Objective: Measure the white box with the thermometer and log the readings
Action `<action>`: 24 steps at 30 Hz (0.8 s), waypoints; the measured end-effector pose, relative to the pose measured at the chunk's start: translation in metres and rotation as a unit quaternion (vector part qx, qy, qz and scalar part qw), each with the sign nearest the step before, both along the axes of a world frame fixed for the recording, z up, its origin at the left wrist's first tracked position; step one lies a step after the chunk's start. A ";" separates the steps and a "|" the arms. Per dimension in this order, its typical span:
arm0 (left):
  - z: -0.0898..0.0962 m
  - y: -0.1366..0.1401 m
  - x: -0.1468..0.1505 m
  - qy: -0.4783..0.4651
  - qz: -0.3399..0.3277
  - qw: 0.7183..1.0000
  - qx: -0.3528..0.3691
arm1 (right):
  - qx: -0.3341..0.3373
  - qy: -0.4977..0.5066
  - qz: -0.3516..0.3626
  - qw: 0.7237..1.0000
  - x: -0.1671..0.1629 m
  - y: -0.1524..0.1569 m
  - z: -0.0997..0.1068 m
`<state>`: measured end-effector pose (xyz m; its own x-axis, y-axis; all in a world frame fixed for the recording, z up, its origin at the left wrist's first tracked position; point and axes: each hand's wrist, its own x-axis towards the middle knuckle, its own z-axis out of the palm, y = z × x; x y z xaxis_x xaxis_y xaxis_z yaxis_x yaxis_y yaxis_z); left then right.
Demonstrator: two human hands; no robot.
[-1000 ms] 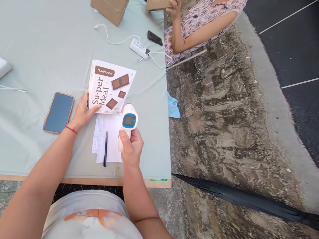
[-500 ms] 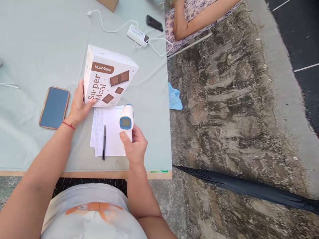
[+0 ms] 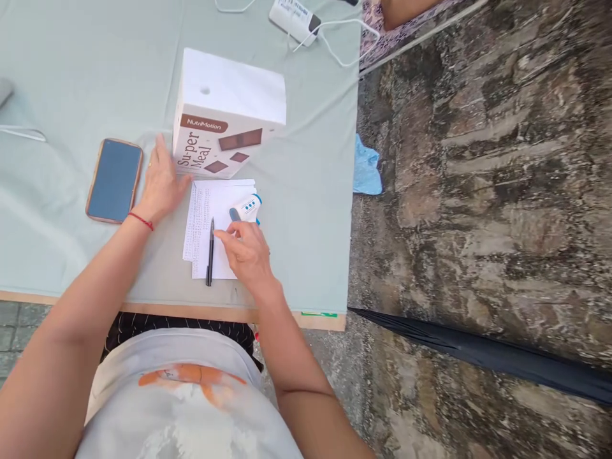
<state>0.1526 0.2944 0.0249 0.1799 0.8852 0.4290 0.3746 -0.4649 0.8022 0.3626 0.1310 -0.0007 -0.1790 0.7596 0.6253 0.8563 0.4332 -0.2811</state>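
- My right hand (image 3: 246,250) lay over the white sheet of paper (image 3: 215,220), fingers loosely curled on the handle end of the white-and-blue thermometer gun (image 3: 245,208) — whether they gripped it or only rested on it, I could not tell.
- The gun lay on its side on the paper, and the black pen (image 3: 210,251) sat just beside my thumb.
- My left hand (image 3: 161,183) was flat and open, holding nothing (its fingertips touched the lower left corner of the white snack box (image 3: 228,115)).
- The box stood upright on the pale green tablecloth (image 3: 86,70), right behind the paper.
- A phone (image 3: 114,180) lay face up just left of my left hand — a white power strip (image 3: 295,13) sat at the far edge.
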 end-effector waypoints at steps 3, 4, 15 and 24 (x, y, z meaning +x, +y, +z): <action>0.005 -0.032 -0.010 0.087 0.020 0.996 0.000 | -0.019 -0.086 0.103 0.991 -0.004 0.011 0.004; 0.007 -0.045 -0.013 0.117 0.016 0.993 0.004 | -0.018 -0.105 0.133 0.985 -0.002 0.015 0.004; 0.005 -0.108 -0.005 0.320 -0.033 0.946 0.044 | 0.057 0.275 0.109 0.953 -0.002 0.002 0.015; 0.004 -0.115 0.002 0.385 -0.027 0.921 0.060 | -0.029 0.492 -0.043 0.869 -0.053 0.020 -0.019</action>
<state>0.1548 0.1791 0.0290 0.5133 0.8210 0.2499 0.7849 -0.5668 0.2501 0.3092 0.1507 -0.0198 0.4794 0.7790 0.4042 0.2183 0.3402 -0.9147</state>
